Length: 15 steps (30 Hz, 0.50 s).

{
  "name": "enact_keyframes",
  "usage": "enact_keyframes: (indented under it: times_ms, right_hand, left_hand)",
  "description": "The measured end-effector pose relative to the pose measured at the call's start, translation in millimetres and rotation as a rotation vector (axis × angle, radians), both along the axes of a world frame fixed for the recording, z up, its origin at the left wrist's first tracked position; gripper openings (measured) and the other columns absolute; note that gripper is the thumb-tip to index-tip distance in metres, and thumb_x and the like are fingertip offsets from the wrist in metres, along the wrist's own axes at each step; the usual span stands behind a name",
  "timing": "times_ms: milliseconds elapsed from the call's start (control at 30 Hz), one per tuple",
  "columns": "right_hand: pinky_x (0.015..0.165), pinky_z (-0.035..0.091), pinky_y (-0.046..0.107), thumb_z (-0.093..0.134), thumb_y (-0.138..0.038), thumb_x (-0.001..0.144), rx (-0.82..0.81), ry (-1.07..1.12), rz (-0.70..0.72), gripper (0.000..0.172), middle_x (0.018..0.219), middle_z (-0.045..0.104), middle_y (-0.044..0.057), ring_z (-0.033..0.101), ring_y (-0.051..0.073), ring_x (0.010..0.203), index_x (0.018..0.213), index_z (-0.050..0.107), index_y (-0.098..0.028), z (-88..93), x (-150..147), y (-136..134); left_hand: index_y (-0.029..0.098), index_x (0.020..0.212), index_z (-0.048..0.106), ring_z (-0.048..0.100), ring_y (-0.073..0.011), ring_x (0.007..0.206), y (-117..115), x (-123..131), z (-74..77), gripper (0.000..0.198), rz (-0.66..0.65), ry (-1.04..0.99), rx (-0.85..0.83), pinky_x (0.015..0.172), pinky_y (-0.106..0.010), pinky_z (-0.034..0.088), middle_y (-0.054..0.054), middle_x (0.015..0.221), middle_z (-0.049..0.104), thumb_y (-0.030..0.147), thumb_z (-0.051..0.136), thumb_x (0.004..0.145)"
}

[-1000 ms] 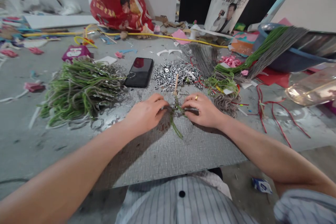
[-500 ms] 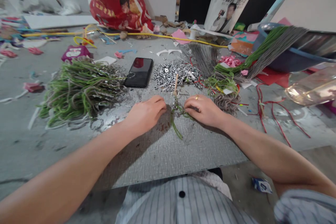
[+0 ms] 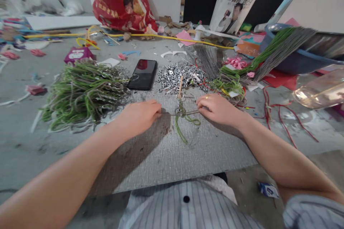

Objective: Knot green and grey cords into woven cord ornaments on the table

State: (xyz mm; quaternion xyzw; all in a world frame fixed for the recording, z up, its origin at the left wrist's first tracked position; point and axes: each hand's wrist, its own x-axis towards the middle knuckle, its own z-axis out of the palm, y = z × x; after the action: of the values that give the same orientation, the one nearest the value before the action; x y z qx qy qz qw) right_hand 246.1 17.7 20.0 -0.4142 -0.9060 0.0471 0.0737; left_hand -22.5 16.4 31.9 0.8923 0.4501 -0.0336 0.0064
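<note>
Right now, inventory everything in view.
Grey cord: count unclear, grey, centre
Green cord: two lengths, green, centre
Cord pile: one, green-grey, left
Phone: one, black, centre left
Metal pieces: many, silver, centre
Red bag: one, red, back
Printed bag: one, white, back right
Basin: one, blue, right
Cord bundle: one, green-grey, over basin
Red cords: several, red, right
Yellow cord: one, yellow, back
Purple packet: one, purple, back left
Container: one, clear, right edge
Blue packet: one, blue, floor
Scraps: many, mixed, mostly back
Table: one, grey, beneath
Left hand: one, bare, pinching cord
Right hand: one, bare, pinching cord
</note>
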Motion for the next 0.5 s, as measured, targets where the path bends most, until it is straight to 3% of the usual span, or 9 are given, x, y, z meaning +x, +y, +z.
enact_keyframes:
  times_ms: [167, 267, 400, 500]
  right_hand:
    - [0.075, 0.041, 0.034, 0.047, -0.016, 0.083, -0.02, -0.072, -0.002, 0.017, 0.088, 0.068, 0.006, 0.06, 0.02, 0.082, 0.074, 0.061, -0.018, 3.7, 9.1, 2.4]
    - [0.076, 0.043, 0.036, 0.048, -0.017, 0.082, -0.009, -0.096, -0.018, 0.015, 0.088, 0.068, 0.007, 0.061, 0.021, 0.082, 0.077, 0.062, -0.017, 5.6, 9.4, 0.7]
    - [0.086, 0.044, 0.04, 0.048, -0.017, 0.083, 0.122, 0.123, -0.002, 0.022, 0.106, 0.067, 0.01, 0.06, 0.023, 0.1, 0.099, 0.063, -0.016, 1.6, -2.2, -6.3]
    - [0.091, 0.044, 0.04, 0.044, -0.018, 0.087, 0.175, 0.253, 0.113, 0.026, 0.113, 0.066, 0.008, 0.058, 0.02, 0.107, 0.107, 0.062, -0.018, -7.5, -15.3, -10.7]
  left_hand:
    - [0.016, 0.073, 0.055, 0.06, -0.0186, 0.068, -0.7, -5.5, 3.1, 0.017, -0.009, 0.028, -0.004, 0.054, -0.028, 0.042, -0.004, 0.08, 0.059, 0.01, 0.043, 0.083]
    - [0.014, 0.078, 0.058, 0.059, -0.0232, 0.082, -0.8, -4.5, -0.2, 0.017, -0.041, -0.029, 0.018, 0.072, -0.036, 0.048, -0.008, 0.085, 0.059, 0.007, 0.042, 0.079]
    - [0.011, 0.097, 0.061, 0.056, -0.0258, 0.099, -3.1, 7.3, -11.3, 0.027, -0.08, -0.235, 0.076, 0.088, -0.041, 0.046, -0.012, 0.103, 0.06, 0.009, 0.044, 0.076]
    - [0.012, 0.11, 0.06, 0.056, -0.0261, 0.102, -5.7, 17.5, -20.0, 0.035, -0.132, -0.288, 0.069, 0.09, -0.043, 0.045, -0.013, 0.113, 0.06, 0.012, 0.043, 0.079]
